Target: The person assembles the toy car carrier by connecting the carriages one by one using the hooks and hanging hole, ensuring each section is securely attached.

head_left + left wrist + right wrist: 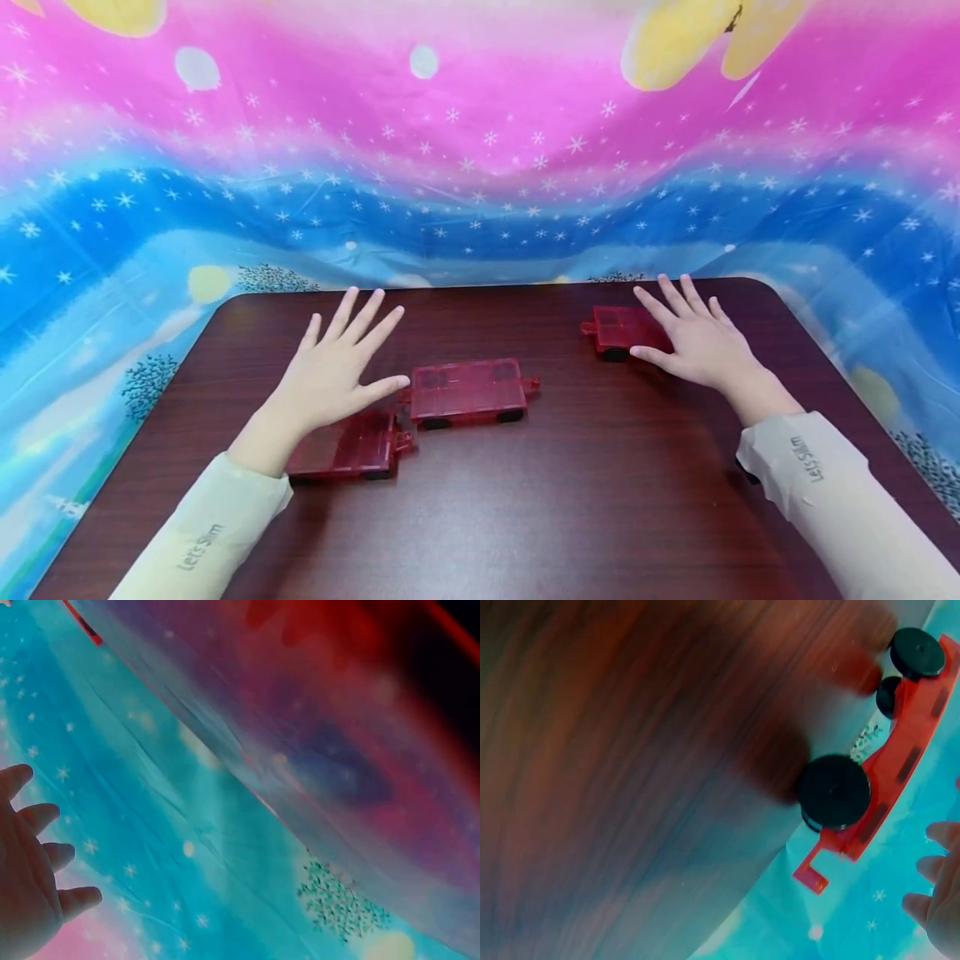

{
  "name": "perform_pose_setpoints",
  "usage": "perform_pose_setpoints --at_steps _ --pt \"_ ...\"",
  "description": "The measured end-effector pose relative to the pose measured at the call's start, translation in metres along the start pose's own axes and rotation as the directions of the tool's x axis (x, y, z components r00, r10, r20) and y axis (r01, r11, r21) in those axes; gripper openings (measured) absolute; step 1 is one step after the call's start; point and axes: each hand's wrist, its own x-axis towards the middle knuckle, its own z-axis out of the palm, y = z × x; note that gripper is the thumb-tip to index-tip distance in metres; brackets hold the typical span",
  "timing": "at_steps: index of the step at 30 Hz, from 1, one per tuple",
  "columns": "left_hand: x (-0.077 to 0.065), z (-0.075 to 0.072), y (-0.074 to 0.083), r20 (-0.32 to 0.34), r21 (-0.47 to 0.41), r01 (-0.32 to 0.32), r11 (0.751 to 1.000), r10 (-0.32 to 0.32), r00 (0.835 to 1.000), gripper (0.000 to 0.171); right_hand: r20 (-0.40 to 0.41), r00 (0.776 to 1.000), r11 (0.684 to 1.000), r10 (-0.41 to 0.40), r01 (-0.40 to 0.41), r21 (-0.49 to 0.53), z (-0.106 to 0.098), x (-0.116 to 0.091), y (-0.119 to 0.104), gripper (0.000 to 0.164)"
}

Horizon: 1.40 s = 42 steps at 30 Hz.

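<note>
We find left hand (pixel 326 371) and right hand (pixel 705 342) spread wide, holding nothing. Middle cart (pixel 467 390) mid-frame; near cart (pixel 356 446) lower left; far cart (pixel 615 325) upper right. Risk, we judge: left hand, close by, nudges middle cart, rolling it. Right wrist view shows several far cart wheels (pixel 834 791); head view, only one.

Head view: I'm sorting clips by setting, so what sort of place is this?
Probably an indoor play or filming corner, judging by the dark table, the red toy wagons on it and the snowflake-patterned cloth hung behind.
</note>
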Motion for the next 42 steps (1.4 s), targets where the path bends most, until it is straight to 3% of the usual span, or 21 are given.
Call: perform_pose_setpoints --at_steps 9,18,26,35,42 --pt "0.007 0.010 0.021 0.077 -0.006 -0.108 0.994 0.108 0.991 0.088 0.050 0.998 0.999 -0.047 0.046 0.020 0.008 0.008 -0.011 0.093" --pt "0.009 0.016 0.037 0.149 -0.048 -0.153 0.987 0.158 0.976 0.086 0.078 0.995 0.997 -0.062 0.059 0.045 0.009 0.010 -0.021 0.090" --pt "0.011 0.019 0.044 0.216 -0.055 -0.175 0.983 0.183 0.959 0.083 0.120 0.991 0.996 -0.067 0.059 0.071 0.010 0.012 -0.021 0.088" --pt "0.016 0.023 0.046 0.225 -0.064 -0.201 0.978 0.210 0.951 0.082 0.123 0.989 0.995 -0.076 0.067 0.076 0.011 0.015 -0.018 0.086" --pt "0.019 0.027 0.046 0.256 -0.067 -0.183 0.981 0.194 0.947 0.082 0.114 0.989 0.994 -0.090 0.082 0.072 0.013 0.016 -0.016 0.081"
